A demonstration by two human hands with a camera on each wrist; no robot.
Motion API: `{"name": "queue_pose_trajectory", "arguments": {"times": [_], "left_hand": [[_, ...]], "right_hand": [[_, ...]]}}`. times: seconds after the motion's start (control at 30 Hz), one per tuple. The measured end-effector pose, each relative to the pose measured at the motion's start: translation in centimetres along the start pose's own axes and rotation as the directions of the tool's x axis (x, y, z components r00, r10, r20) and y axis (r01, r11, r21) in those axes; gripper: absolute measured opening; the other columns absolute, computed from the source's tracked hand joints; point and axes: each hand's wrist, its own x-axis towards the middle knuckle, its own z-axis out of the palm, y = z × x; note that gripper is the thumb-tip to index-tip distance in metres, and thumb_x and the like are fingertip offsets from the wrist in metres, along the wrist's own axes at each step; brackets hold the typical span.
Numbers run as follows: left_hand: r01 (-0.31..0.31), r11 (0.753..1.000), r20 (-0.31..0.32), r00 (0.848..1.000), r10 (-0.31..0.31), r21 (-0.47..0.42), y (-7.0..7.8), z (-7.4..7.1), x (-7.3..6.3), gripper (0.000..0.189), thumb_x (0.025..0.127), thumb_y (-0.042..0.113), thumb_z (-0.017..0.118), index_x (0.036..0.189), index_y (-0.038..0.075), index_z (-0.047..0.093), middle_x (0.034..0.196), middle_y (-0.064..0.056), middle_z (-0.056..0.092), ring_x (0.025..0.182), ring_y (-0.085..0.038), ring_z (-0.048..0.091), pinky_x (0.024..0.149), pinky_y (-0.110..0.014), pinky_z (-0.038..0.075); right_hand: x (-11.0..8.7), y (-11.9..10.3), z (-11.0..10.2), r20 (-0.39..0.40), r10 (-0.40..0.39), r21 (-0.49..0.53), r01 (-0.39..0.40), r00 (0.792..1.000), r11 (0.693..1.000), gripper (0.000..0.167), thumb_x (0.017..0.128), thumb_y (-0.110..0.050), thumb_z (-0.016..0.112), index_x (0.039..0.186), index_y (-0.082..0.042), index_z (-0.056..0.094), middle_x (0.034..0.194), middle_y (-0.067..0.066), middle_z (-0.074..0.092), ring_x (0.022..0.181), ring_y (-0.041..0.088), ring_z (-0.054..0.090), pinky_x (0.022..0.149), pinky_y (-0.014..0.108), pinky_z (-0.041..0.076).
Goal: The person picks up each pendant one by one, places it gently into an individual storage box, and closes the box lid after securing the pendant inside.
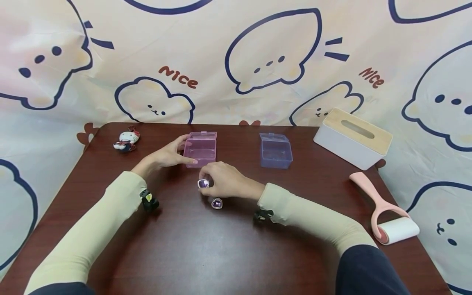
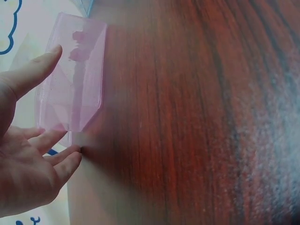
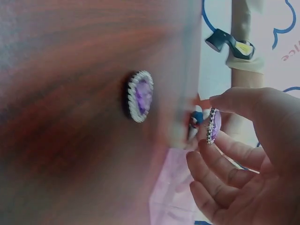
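My left hand [image 1: 167, 153] holds the left side of a clear pink plastic box [image 1: 200, 151], thumb at its front corner and fingers toward the back. The box's lid is flipped up at the rear. In the left wrist view the thumb [image 2: 40, 70] lies over the box's wall [image 2: 86, 70]. Just in front of the box, my right hand [image 1: 226, 180] pinches a purple gem with a sparkling rim [image 3: 214, 125] between thumb and fingertips. A second, matching purple gem [image 1: 216, 203] lies on the table below that hand.
A clear blue box [image 1: 275, 152] with its lid up stands right of the pink one. Farther right are a white tissue box [image 1: 348, 143] with a wooden top and a pink lint roller [image 1: 372, 196]. A small cat figure [image 1: 127, 140] sits at the table's back left.
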Motion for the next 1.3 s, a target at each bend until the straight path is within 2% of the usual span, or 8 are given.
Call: {"name": "queue_pose_trajectory", "arguments": {"times": [0.33, 0.47, 0.63, 0.9, 1.13, 1.3], "left_hand": [[-0.01, 1.0, 0.013, 1.0, 0.01, 0.006, -0.2, 0.1, -0.1, 0.106, 0.093, 0.024, 0.078, 0.166, 0.013, 0.002, 0.17, -0.023, 0.018, 0.158, -0.046, 0.014, 0.124, -0.071, 0.016], [-0.014, 1.0, 0.028, 1.0, 0.014, -0.026, -0.3, -0.1, -0.1, 0.104, 0.093, 0.021, 0.077, 0.166, 0.015, 0.002, 0.17, -0.022, 0.017, 0.158, -0.046, 0.013, 0.123, -0.071, 0.016], [-0.017, 0.999, 0.035, 0.999, 0.018, -0.046, -0.4, -0.2, 0.0, 0.105, 0.093, 0.021, 0.077, 0.166, 0.016, 0.002, 0.17, -0.023, 0.017, 0.156, -0.049, 0.019, 0.123, -0.069, 0.021], [-0.009, 0.999, 0.033, 0.999, 0.011, -0.05, -0.4, -0.2, -0.1, 0.106, 0.093, 0.023, 0.078, 0.166, 0.016, 0.002, 0.171, -0.022, 0.015, 0.155, -0.05, 0.023, 0.123, -0.068, 0.025], [-0.015, 0.998, 0.042, 0.999, 0.018, -0.069, -0.2, -0.2, -0.1, 0.105, 0.093, 0.021, 0.077, 0.166, 0.017, 0.003, 0.171, -0.02, 0.017, 0.155, -0.049, 0.024, 0.123, -0.068, 0.023], [-0.011, 0.997, 0.051, 0.999, 0.015, -0.079, -0.3, -0.3, 0.0, 0.105, 0.093, 0.02, 0.077, 0.166, 0.017, 0.002, 0.171, -0.02, 0.016, 0.155, -0.048, 0.024, 0.124, -0.066, 0.023]], "right_hand": [[1.1, 0.8, -2.0, -0.126, -0.085, 0.112, 0.099, 0.988, 0.989, 0.021, 0.09, -0.023, 0.078, 0.104, -0.009, 0.077, 0.094, 0.002, 0.073, 0.086, 0.02, 0.07, 0.072, 0.018, 0.052], [1.7, 1.2, -2.6, -0.169, -0.076, 0.135, 0.1, 0.983, 0.986, 0.022, 0.09, -0.022, 0.078, 0.106, -0.007, 0.076, 0.097, 0.004, 0.074, 0.085, 0.017, 0.071, 0.072, 0.015, 0.053], [2.6, 1.6, -3.4, -0.213, -0.037, 0.17, 0.075, 0.976, 0.983, 0.021, 0.09, -0.019, 0.078, 0.106, -0.006, 0.077, 0.099, 0.006, 0.074, 0.084, 0.012, 0.069, 0.072, 0.017, 0.055], [4.3, 2.2, -4.0, -0.219, 0.005, 0.173, 0.034, 0.976, 0.984, 0.028, 0.09, -0.018, 0.079, 0.112, -0.001, 0.075, 0.105, 0.011, 0.073, 0.091, 0.017, 0.071, 0.082, 0.029, 0.061], [5.7, 2.8, -4.0, -0.221, 0.016, 0.136, 0.014, 0.975, 0.991, 0.027, 0.09, -0.018, 0.079, 0.112, -0.002, 0.075, 0.103, 0.01, 0.074, 0.09, 0.018, 0.07, 0.076, 0.023, 0.056], [6.7, 3.0, -3.8, -0.199, 0.049, 0.148, -0.02, 0.979, 0.989, 0.029, 0.09, -0.018, 0.08, 0.115, -0.003, 0.075, 0.108, 0.01, 0.076, 0.095, 0.018, 0.071, 0.082, 0.024, 0.058]]}}
